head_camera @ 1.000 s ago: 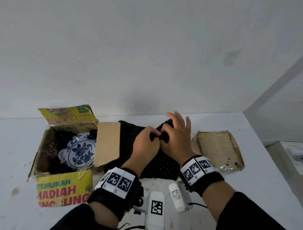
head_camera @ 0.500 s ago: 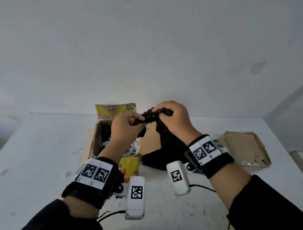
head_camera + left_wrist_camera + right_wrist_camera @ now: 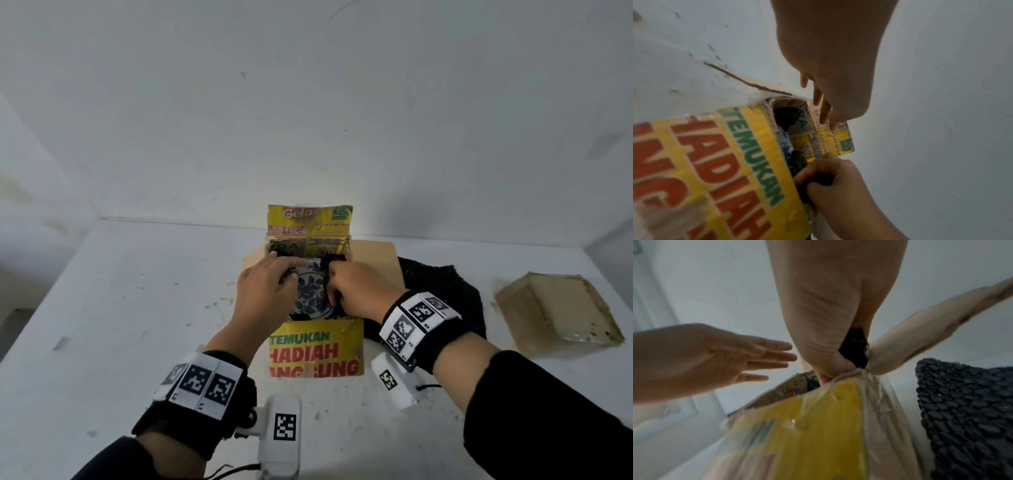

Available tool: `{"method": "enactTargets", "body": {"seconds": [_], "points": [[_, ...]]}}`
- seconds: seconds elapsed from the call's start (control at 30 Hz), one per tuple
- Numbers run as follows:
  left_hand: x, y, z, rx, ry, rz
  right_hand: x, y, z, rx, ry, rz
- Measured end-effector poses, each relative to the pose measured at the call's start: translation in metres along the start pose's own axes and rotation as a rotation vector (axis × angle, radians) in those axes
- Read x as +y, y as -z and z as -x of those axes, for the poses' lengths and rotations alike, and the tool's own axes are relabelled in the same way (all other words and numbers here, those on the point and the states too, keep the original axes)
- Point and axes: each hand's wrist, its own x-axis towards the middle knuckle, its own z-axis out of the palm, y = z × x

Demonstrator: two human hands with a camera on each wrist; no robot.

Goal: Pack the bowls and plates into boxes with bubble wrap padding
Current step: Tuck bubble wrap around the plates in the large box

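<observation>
Head view puts your blue-and-white plate (image 3: 308, 294) flat inside the one open cardboard box (image 3: 317, 353), a round glazed disc with a floral print, partly covered by both your hands. Black bubble wrap (image 3: 327, 274) shows as dark scraps around the plate's rim. Your right hand (image 3: 359, 291) has its fingers curled tight on a bunched strip of that wrap at the plate's right edge; your right wrist camera shows the black, pebbly wad (image 3: 855, 350) squeezed in the fist, just above the box's corner. Your left hand (image 3: 265, 294) lies flat over the plate's left side, fingers straight and holding nothing; they look spread and relaxed from the right wrist camera (image 3: 719, 356). How much of the plate the left hand touches you cannot tell. The box is worn, yellow-printed card with four flaps folded outward, its front one in red and green lettering. More black bubble wrap (image 3: 442, 294) lies as a nubbly sheet on the table (image 3: 120, 308) right of the box, partly behind your right wrist. Farther right sits one shallow rectangular tray (image 3: 555, 308), brownish and glossy. The table is white and scuffed.
</observation>
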Motion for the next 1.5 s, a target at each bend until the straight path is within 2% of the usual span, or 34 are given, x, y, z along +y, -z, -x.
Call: {"method": "enactTargets", "body": {"seconds": [0.07,0.13,0.27,0.4,0.5,0.6,0.67,0.77,0.9,0.93,1.0,1.03,1.1,1.17,1.27,1.5], "points": [[-0.015,-0.002,0.003,-0.076,0.021,0.003,-0.007,0.002,-0.003,-0.123,0.031,0.207],[-0.031,-0.006,0.007,-0.173,0.089,0.075,-0.011,0.002,-0.007,-0.237,0.018,0.320],[-0.051,-0.010,0.011,-0.246,0.149,0.332,-0.012,-0.004,-0.014,-0.445,-0.049,0.242],[-0.046,-0.004,0.013,-0.279,0.217,0.673,-0.015,-0.003,-0.020,-0.581,-0.134,0.203],[-0.043,0.001,0.015,-0.311,0.248,0.788,-0.015,-0.005,-0.024,-0.670,-0.257,0.167],[-0.044,0.001,0.015,-0.333,0.221,0.801,-0.020,-0.005,-0.024,-0.592,-0.275,0.196],[-0.046,0.000,0.014,-0.327,0.212,0.806,-0.025,-0.003,-0.022,-0.636,-0.244,0.276],[-0.052,-0.005,0.013,-0.296,0.192,0.788,-0.029,0.004,-0.023,-0.641,-0.249,0.197],[-0.064,-0.014,0.010,-0.282,0.177,0.734,-0.033,-0.005,-0.025,-0.446,-0.230,0.131],[-0.065,-0.015,0.010,-0.283,0.176,0.728,-0.032,-0.006,-0.028,-0.479,-0.241,0.141],[-0.066,-0.016,0.010,-0.282,0.160,0.711,-0.030,-0.001,-0.035,-0.636,-0.242,0.181],[-0.067,-0.016,0.010,-0.279,0.158,0.705,-0.026,0.000,-0.039,-0.643,-0.206,0.203],[-0.067,-0.015,0.011,-0.273,0.158,0.703,-0.022,0.004,-0.042,-0.519,-0.099,0.273],[-0.066,-0.015,0.011,-0.268,0.160,0.697,-0.016,0.000,-0.040,-0.488,-0.061,0.315],[-0.067,-0.016,0.011,-0.263,0.154,0.691,-0.012,-0.005,-0.030,-0.575,-0.084,0.315],[-0.063,-0.021,0.009,-0.247,0.146,0.626,-0.011,-0.016,-0.020,-0.564,-0.147,0.231]]}}
